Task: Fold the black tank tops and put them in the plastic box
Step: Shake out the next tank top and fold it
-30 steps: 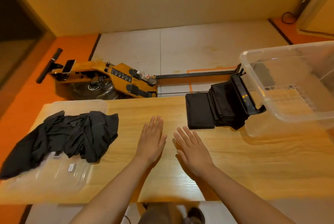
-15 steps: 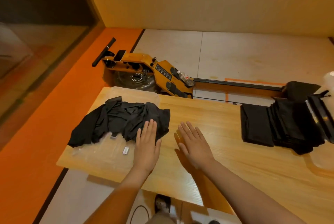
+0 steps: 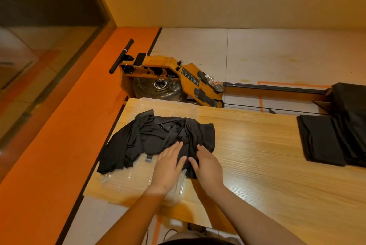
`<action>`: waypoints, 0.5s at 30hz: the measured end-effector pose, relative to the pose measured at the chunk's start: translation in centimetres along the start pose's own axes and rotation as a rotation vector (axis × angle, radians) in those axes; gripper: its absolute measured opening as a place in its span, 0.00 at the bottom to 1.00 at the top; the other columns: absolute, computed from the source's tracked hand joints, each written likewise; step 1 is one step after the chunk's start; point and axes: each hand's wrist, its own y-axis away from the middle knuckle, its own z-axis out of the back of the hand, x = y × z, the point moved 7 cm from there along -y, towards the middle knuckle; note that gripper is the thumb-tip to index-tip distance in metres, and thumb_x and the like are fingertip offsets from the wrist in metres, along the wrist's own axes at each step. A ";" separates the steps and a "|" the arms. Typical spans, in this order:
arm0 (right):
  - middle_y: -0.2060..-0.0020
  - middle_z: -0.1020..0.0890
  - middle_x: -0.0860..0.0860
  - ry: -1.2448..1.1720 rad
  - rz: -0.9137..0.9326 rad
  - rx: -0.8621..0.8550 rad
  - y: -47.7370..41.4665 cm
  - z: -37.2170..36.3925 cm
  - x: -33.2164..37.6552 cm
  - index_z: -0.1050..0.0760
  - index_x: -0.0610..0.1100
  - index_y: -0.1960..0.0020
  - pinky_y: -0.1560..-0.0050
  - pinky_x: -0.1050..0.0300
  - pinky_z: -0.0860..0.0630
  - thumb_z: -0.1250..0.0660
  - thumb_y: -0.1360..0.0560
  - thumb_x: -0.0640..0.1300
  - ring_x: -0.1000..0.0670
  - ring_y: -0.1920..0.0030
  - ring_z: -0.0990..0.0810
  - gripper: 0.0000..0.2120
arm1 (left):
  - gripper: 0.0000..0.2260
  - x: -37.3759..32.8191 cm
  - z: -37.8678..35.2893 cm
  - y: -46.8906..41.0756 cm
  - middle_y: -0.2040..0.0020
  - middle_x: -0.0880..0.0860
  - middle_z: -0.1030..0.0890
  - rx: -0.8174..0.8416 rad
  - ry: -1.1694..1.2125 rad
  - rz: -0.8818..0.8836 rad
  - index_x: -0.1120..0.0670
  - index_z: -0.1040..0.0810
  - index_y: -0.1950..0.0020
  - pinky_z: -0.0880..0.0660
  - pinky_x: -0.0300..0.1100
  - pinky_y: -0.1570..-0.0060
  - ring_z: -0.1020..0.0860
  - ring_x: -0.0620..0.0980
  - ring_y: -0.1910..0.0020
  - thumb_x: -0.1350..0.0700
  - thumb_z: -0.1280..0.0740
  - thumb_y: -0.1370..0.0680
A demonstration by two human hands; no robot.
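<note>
A crumpled pile of black tank tops (image 3: 158,138) lies on a clear plastic lid (image 3: 138,179) at the left end of the wooden table (image 3: 257,165). My left hand (image 3: 169,169) rests flat on the pile's near right part, fingers straight. Beside it, my right hand (image 3: 208,167) has its fingers curled into the fabric at the pile's right edge, pinching it. A stack of folded black tank tops (image 3: 320,140) lies at the table's far right, cut off by the frame edge. The plastic box is out of view.
An orange rowing machine (image 3: 174,78) stands on the floor just behind the table. Left of the table runs an orange floor strip (image 3: 49,145) below a dark glass wall. Bare wood stretches between the pile and the folded stack.
My view has swung left, and the plastic box has left the frame. Both hands moved from the bare table onto the crumpled pile, and the right hand's fingers have curled into the fabric.
</note>
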 end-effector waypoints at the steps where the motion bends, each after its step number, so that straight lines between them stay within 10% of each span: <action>1: 0.29 0.30 0.48 -0.052 -0.020 -0.037 0.1 0.2 -0.1 0.32 0.42 0.28 0.31 0.59 0.37 0.47 0.18 0.55 0.51 0.27 0.34 0.24 | 0.22 -0.1 0.3 -0.2 0.24 0.47 0.37 -0.014 0.035 0.000 0.49 0.40 0.23 0.47 0.38 0.28 0.40 0.44 0.25 0.46 0.46 0.17; 6: 0.42 0.19 0.49 -0.380 -0.020 -0.180 0.0 3.1 -0.4 0.22 0.45 0.38 0.38 0.54 0.26 0.41 0.18 0.46 0.52 0.41 0.22 0.13 | 0.26 -2.2 3.3 -2.9 0.22 0.47 0.43 -0.085 0.083 -0.132 0.46 0.46 0.22 0.45 0.44 0.25 0.44 0.44 0.24 0.55 0.41 0.18; 11: 0.51 0.18 0.51 -0.783 -0.018 0.014 0.0 7.8 0.0 0.22 0.46 0.44 0.46 0.55 0.23 0.43 0.18 0.42 0.54 0.49 0.20 0.11 | 0.31 -7.4 4.9 -6.3 0.21 0.42 0.48 0.179 0.167 -0.338 0.39 0.46 0.23 0.47 0.46 0.26 0.50 0.42 0.23 0.58 0.35 0.20; 15: 0.59 0.20 0.48 -0.908 -0.050 0.012 1.0 12.7 -1.4 0.22 0.42 0.52 0.53 0.54 0.28 0.44 0.18 0.43 0.50 0.56 0.23 0.13 | 0.08 -11.2 4.8 -7.1 0.28 0.46 0.31 0.324 0.108 -0.401 0.48 0.23 0.42 0.40 0.45 0.29 0.38 0.45 0.27 0.54 0.35 0.20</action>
